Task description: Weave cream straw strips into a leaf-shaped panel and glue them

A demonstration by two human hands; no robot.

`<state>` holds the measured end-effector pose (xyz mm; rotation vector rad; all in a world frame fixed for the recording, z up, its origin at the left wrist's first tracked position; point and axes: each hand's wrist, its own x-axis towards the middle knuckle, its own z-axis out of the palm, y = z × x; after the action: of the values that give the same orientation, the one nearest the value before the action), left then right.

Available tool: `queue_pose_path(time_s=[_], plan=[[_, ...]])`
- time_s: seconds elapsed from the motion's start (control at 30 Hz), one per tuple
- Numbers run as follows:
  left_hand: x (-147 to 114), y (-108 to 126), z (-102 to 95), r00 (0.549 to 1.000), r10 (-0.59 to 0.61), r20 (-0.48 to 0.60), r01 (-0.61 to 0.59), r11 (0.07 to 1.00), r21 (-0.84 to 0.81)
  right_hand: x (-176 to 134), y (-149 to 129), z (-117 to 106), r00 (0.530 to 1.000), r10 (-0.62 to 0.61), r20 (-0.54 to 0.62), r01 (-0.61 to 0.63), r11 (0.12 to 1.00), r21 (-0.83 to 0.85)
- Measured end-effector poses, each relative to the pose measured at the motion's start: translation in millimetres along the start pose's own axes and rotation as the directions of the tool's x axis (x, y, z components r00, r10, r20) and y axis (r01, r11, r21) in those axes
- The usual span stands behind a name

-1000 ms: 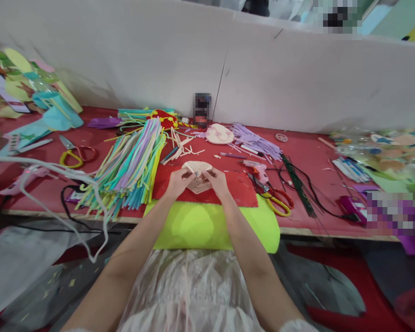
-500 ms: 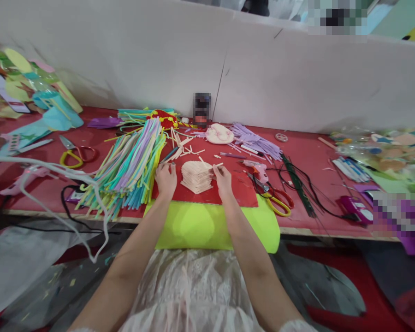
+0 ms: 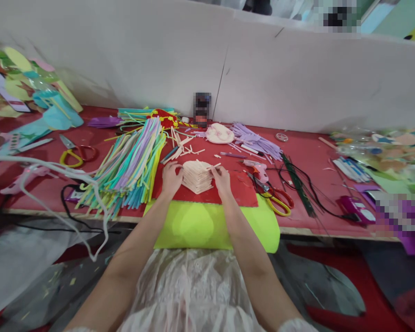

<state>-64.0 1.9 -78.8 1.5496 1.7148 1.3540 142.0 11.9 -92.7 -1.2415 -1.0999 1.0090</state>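
Observation:
On a red sheet [image 3: 240, 196] in front of me lies a cream piece [image 3: 197, 179] of short pipe-cleaner strips, layered in V-shaped rows with a pointed lower end. My left hand [image 3: 173, 177] is at its left edge, thumb and fingers bent together on the rim. At the upper right edge, my right hand [image 3: 222, 180] pinches a short cream pipe-cleaner strip [image 3: 217, 165], its tip showing past the fingers. Loose cream strips [image 3: 183, 146] lie just behind the piece. A yellow-green sheet [image 3: 193, 226] hangs over the table edge under the red one.
Left of my hands is a large bundle of coloured pipe cleaners [image 3: 131, 170], with scissors [image 3: 71, 150] beyond. On the right lie a pink glue gun [image 3: 257, 170], red-and-yellow-handled scissors [image 3: 278, 203] and dark green stems [image 3: 299, 189]. A white cable [image 3: 100, 207] loops at left. A pale wall [image 3: 141, 60] stands behind.
My left hand has moved right, from beside the cream piece to its left edge. The right hand has shifted slightly left and down with its strip.

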Motion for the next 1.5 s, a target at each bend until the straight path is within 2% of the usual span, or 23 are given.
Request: queue_pose_path(time_s=[0.13,0.3,0.47,0.63,0.73,0.8,0.9,1.03,1.17,1.3,1.4,1.5], plan=[[3,0,4.4,0.997,-0.05,0.053,0.06,0.975,-0.214,1,2,1,1.0,-0.02,0.001,0.02,1.0,-0.02],[0,4,8.2,0.971,-0.135,0.197,0.205,0.896,-0.393,1,2,1,0.999,-0.035,-0.011,0.035,0.999,-0.029],[-5,14,4.6,0.876,-0.096,0.473,0.399,0.695,-0.598,-1,-3,0,0.999,-0.045,-0.014,0.045,0.998,-0.033],[-10,18,2.4,0.775,-0.151,0.614,0.571,0.584,-0.577,-3,-9,0,0.998,-0.044,-0.036,0.043,0.999,-0.013],[-12,17,3.1,0.746,-0.184,0.64,0.622,0.535,-0.572,-6,-16,1,0.997,-0.046,-0.063,0.046,0.999,0.013],[-12,17,4.6,0.751,-0.199,0.63,0.631,0.497,-0.596,-8,-23,2,0.996,-0.043,-0.084,0.051,0.995,0.091],[-6,19,8.3,0.778,-0.206,0.593,0.617,0.426,-0.662,-13,-34,3,0.996,-0.028,-0.086,0.053,0.952,0.3],[14,29,14.1,0.859,-0.206,0.468,0.512,0.367,-0.777,-21,-44,1,0.999,-0.017,0.047,-0.007,0.886,0.463],[31,37,20.1,0.92,-0.223,0.323,0.382,0.317,-0.868,-29,-44,-1,0.969,-0.009,0.246,-0.104,0.89,0.445],[31,34,23.4,0.929,-0.288,0.231,0.314,0.287,-0.905,-32,-38,2,0.925,0.034,0.379,-0.163,0.935,0.314],[24,30,22.7,0.934,-0.284,0.218,0.307,0.32,-0.897,-31,-34,6,0.916,0.071,0.395,-0.173,0.958,0.23],[18,32,22.3,0.945,-0.232,0.23,0.297,0.315,-0.901,-29,-31,8,0.921,0.092,0.379,-0.182,0.96,0.211]])
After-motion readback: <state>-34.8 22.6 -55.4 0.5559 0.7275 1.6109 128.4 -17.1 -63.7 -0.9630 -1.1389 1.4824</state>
